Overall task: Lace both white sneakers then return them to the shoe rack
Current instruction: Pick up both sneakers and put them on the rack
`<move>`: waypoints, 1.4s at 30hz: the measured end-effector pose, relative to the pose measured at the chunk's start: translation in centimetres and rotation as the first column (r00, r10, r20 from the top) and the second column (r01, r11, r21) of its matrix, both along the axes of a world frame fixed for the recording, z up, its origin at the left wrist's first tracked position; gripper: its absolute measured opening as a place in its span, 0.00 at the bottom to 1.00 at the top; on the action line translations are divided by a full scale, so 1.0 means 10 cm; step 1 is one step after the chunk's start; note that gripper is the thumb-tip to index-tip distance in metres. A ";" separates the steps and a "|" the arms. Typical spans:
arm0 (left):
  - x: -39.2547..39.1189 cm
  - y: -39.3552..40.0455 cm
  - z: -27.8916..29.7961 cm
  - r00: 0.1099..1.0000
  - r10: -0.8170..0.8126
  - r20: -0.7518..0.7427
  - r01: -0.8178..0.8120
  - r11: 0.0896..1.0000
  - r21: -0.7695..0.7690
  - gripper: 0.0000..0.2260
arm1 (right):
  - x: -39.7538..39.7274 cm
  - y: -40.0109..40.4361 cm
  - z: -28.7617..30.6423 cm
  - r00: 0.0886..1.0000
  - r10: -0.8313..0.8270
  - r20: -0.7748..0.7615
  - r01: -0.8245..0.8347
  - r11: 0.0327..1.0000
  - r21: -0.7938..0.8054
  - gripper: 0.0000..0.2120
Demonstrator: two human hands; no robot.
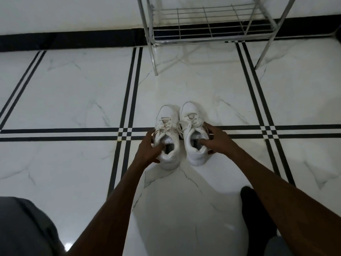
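Head view: left hand grips left sneaker; right hand grips right sneaker; bare floor lies between them and the shoe rack.

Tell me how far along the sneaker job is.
Done, apparently: both sneakers show laces crossed through their eyelets. In hand: the left hand grips the left sneaker and the right hand grips the right sneaker, both on the floor. Left: setting them on the shoe rack.
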State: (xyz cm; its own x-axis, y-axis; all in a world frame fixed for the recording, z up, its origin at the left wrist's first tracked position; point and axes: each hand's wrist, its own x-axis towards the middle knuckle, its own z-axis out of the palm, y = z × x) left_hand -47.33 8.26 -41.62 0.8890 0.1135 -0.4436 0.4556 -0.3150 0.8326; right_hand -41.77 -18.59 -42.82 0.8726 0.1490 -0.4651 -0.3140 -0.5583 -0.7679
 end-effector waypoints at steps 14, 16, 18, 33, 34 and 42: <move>0.06 -0.18 -0.04 0.998 0.051 0.039 -0.056 0.989 0.136 0.26 | -0.08 0.09 0.00 0.997 -0.039 0.064 0.042 0.997 -0.060 0.37; 0.09 -0.19 -0.05 0.997 0.047 0.053 -0.055 0.987 0.150 0.27 | -0.08 0.08 0.01 0.996 -0.064 0.070 0.067 0.996 -0.050 0.38; 0.13 -0.21 -0.05 0.997 0.026 0.079 -0.039 0.985 0.169 0.27 | -0.06 0.07 0.02 0.993 -0.100 0.064 0.101 0.995 -0.019 0.40; 0.72 -0.64 1.16 0.997 -0.014 0.077 0.003 0.990 0.144 0.26 | 0.46 -0.39 1.19 0.981 -0.150 0.127 0.144 0.988 0.054 0.36; 0.76 -0.68 1.42 0.998 -0.013 0.062 0.003 0.988 0.155 0.27 | 0.49 -0.44 1.47 0.981 -0.154 0.116 0.148 0.988 0.053 0.36; 1.08 -1.08 3.45 0.998 -0.031 0.063 0.019 0.982 0.188 0.29 | 0.75 -0.83 3.50 0.981 -0.171 0.090 0.164 0.983 0.086 0.35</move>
State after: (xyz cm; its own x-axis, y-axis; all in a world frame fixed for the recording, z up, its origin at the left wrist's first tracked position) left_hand -36.48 -2.57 -7.12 0.9189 0.1665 -0.3577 0.3924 -0.4783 0.7856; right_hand -34.32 -26.88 -7.80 0.9284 0.0294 -0.3703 -0.3203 -0.4417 -0.8381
